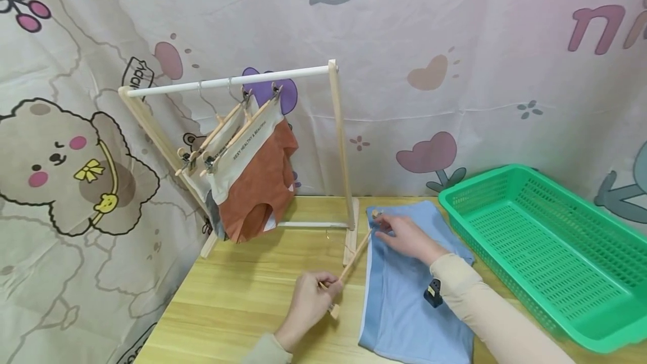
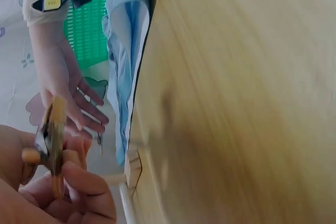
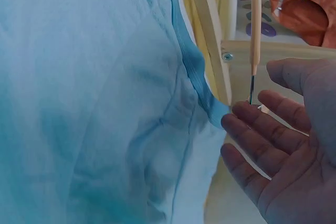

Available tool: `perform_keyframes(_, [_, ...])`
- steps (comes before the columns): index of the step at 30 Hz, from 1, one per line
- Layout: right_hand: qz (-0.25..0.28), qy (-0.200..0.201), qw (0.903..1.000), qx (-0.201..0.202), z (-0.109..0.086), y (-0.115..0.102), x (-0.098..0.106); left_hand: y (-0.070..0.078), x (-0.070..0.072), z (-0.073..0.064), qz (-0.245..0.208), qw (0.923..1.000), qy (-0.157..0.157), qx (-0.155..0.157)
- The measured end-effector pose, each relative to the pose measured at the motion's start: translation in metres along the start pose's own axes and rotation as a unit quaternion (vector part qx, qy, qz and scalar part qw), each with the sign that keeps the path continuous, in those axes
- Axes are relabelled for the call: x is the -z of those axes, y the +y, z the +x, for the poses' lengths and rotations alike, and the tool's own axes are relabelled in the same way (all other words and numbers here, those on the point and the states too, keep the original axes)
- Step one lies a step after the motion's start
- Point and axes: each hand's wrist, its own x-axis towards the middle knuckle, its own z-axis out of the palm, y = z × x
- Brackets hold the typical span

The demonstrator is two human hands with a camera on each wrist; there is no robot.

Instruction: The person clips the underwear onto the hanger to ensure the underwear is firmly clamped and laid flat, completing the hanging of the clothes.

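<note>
My left hand (image 1: pixel 311 301) grips a wooden clip hanger (image 1: pixel 360 249) near its closer end, with one clip (image 1: pixel 333 311) sticking out below the fingers. In the left wrist view that wooden-jawed metal clip (image 2: pixel 51 137) is seen close up. The hanger's rod slants up to the far clip (image 1: pixel 376 214), over the corner of a light-blue garment (image 1: pixel 414 296). This garment lies flat, its darker waistband (image 1: pixel 373 308) facing left. Beside the far clip is my right hand (image 1: pixel 406 236); in the right wrist view its fingers (image 3: pixel 273 129) are spread and relaxed near the hanger's end.
Behind my left hand stands a wooden rack (image 1: pixel 340 145) with a white bar (image 1: pixel 177 86). An orange garment (image 1: pixel 263 170) hangs there from a clip hanger, another hanger with a garment behind it. At right sits a green plastic basket (image 1: pixel 505 257). A printed cloth backs the table (image 1: pixel 242 291).
</note>
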Motion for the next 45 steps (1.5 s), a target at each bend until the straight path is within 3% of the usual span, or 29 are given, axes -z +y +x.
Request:
perform_keyframes(9, [-0.015,-0.015,0.9996,0.019,0.012,0.003,-0.016,0.001,-0.014,0.001,0.016,0.9986,-0.05,0.011])
perform_keyframes(15, [-0.023,-0.034,0.9986,0.033,0.017,0.007,-0.028,-0.002,-0.021,0.007,0.046,0.9965,-0.066,0.021])
perform_keyframes(20, [-0.031,-0.045,0.9973,0.05,0.011,0.005,-0.027,-0.008,-0.024,0.014,0.073,0.9941,-0.077,0.023])
perform_keyframes(24, [-0.057,-0.062,0.9919,0.095,-0.001,-0.005,-0.022,-0.012,-0.025,0.018,0.081,0.993,-0.084,0.019])
perform_keyframes(29, [-0.085,-0.125,0.9777,0.145,-0.027,-0.026,-0.022,-0.012,-0.021,0.019,0.087,0.9913,-0.098,0.015])
perform_keyframes(36, [-0.093,-0.22,0.9586,0.155,-0.05,-0.047,-0.034,-0.006,-0.006,0.011,0.08,0.9889,-0.124,-0.01])
perform_keyframes(39, [-0.101,-0.233,0.9556,0.149,-0.052,-0.05,-0.038,-0.004,0.001,0.003,0.079,0.9866,-0.143,-0.009])
perform_keyframes(45, [-0.108,-0.221,0.9542,0.17,-0.05,-0.052,-0.042,-0.004,0.007,-0.007,0.084,0.9834,-0.161,-0.003])
